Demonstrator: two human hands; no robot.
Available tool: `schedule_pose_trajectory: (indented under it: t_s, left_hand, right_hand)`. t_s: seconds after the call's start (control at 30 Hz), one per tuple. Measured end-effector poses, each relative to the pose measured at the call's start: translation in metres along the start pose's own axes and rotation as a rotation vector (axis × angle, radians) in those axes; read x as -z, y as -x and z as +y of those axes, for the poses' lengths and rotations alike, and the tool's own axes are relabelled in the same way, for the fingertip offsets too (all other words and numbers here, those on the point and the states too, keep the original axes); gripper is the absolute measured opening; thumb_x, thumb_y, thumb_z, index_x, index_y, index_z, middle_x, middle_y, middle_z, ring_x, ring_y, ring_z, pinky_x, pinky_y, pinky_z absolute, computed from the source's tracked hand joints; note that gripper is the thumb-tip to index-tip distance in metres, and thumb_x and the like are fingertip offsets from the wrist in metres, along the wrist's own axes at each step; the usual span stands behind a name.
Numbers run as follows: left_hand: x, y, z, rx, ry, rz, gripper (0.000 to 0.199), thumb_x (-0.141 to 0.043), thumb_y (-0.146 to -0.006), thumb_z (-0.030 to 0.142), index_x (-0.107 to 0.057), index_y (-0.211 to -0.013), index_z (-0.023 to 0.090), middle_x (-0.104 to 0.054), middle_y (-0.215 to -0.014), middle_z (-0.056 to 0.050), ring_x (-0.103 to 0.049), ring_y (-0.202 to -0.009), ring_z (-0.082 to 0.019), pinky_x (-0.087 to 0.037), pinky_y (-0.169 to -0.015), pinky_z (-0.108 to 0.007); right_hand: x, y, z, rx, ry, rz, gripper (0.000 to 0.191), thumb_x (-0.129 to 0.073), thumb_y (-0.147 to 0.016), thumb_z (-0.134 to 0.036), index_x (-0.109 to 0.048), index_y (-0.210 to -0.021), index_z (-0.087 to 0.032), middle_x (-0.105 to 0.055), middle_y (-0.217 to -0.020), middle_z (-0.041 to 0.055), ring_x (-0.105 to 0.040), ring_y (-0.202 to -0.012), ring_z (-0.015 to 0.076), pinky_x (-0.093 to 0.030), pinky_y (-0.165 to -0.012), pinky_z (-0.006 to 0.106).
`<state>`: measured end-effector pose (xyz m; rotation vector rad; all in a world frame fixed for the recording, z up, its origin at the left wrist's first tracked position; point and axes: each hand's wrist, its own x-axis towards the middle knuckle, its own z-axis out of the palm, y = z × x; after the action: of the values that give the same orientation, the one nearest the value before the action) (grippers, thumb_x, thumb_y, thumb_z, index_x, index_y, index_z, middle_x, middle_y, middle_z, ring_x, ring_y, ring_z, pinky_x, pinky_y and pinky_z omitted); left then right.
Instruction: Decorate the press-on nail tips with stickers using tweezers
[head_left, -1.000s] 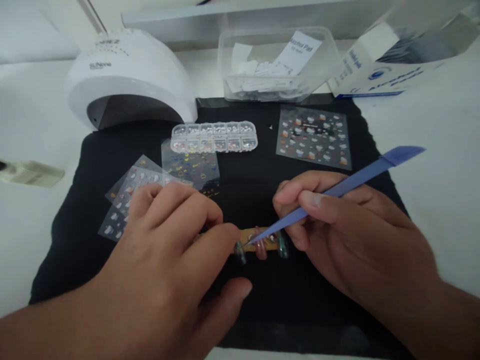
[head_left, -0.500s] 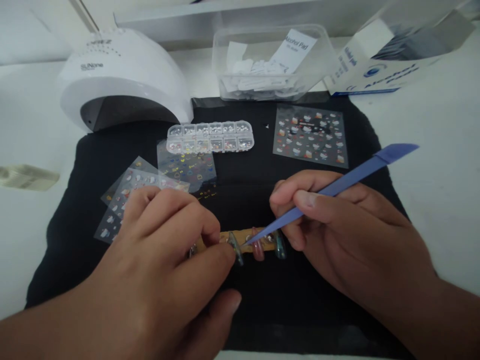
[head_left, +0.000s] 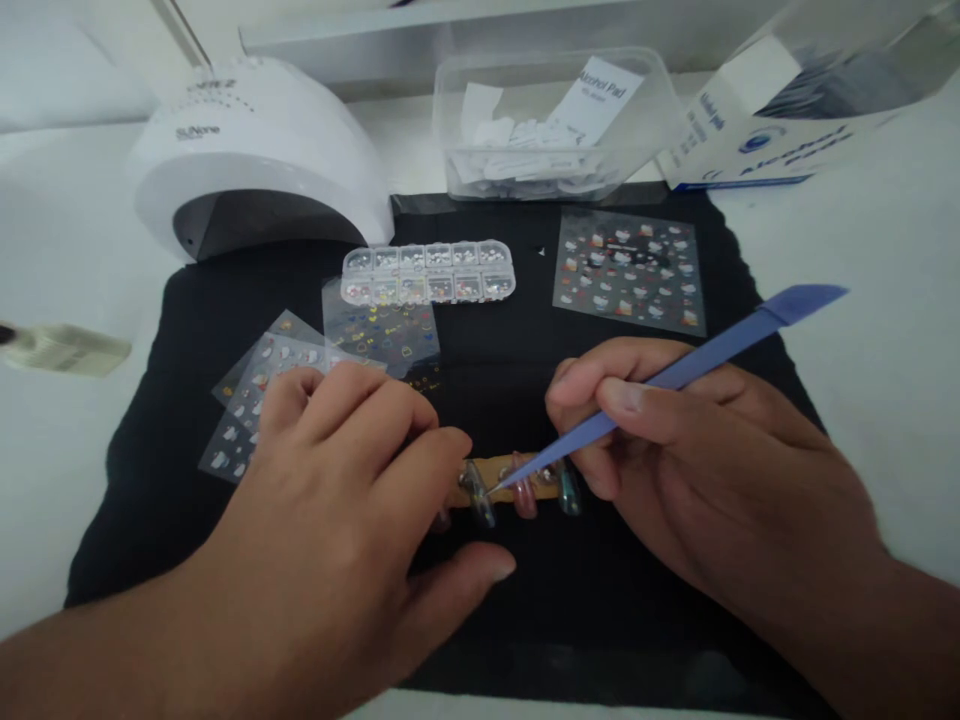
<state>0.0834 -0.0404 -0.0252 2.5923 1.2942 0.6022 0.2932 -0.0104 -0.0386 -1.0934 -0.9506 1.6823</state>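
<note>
My right hand [head_left: 697, 455] is closed around blue-purple tweezers [head_left: 675, 372], held slantwise. Their fine tip reaches the dark, see-through false nail [head_left: 480, 495] on a tan strip [head_left: 491, 468]. Farther right on that strip sit a pink false nail [head_left: 524, 490] and a teal one [head_left: 570, 490], the latter close to my right fingertips. My left hand [head_left: 337, 510] hovers over the strip's left part, thumb and index finger apart and nothing seen between them. Its other fingers are bent, and it hides the strip's left end, where part of another nail shows.
Behind my hands lie a clear compartment case [head_left: 427, 272] of small gems and several sticker sheets [head_left: 630, 270] on a black cloth [head_left: 495, 345]. A white nail lamp [head_left: 262, 130], a clear tub [head_left: 555, 165] of alcohol pads and an open box [head_left: 780, 140] stand behind. A bottle [head_left: 75, 350] lies left.
My left index finger has lifted up and away from the dark nail, and the thumb has spread from it. The tweezers' tip stays at that nail. The view has shifted slightly.
</note>
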Motion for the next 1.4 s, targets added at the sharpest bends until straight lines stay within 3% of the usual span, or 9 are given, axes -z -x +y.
schedule_pose_trajectory:
  t_s: [0.33, 1.07, 1.4]
  left_hand:
    - [-0.001, -0.0012, 0.0007, -0.015, -0.038, -0.058, 0.016, -0.06, -0.095, 0.033, -0.07, -0.098, 0.021, -0.064, -0.092, -0.005, -0.053, -0.088, -0.029, -0.035, -0.074, -0.048]
    - [0.0013, -0.001, 0.0026, -0.001, 0.012, -0.017, 0.012, -0.064, -0.088, 0.031, -0.068, -0.084, 0.021, -0.068, -0.091, -0.008, -0.058, -0.087, -0.032, -0.038, -0.074, -0.051]
    - [0.0023, 0.0043, 0.0009, -0.021, 0.057, 0.023, 0.012, -0.065, -0.087, 0.032, -0.067, -0.094, 0.022, -0.066, -0.093, -0.005, -0.055, -0.091, -0.031, -0.036, -0.074, -0.051]
  right_hand:
    - [0.0007, -0.0009, 0.0007, 0.0, 0.011, 0.008, 0.016, -0.067, -0.085, -0.018, -0.079, -0.075, -0.022, -0.058, -0.049, -0.0014, -0.054, -0.046, 0.0111, -0.055, -0.051, 0.025]
    - [-0.0004, -0.0007, -0.0018, -0.035, -0.001, -0.008, 0.014, -0.069, -0.086, -0.023, -0.077, -0.075, -0.022, -0.057, -0.047, -0.0016, -0.057, -0.046, 0.0135, -0.057, -0.054, 0.029]
    - [0.0011, -0.0013, -0.0015, -0.051, -0.008, -0.026, 0.012, -0.07, -0.084, -0.022, -0.077, -0.074, -0.022, -0.055, -0.047, -0.0026, -0.058, -0.044, 0.0136, -0.058, -0.052, 0.028]
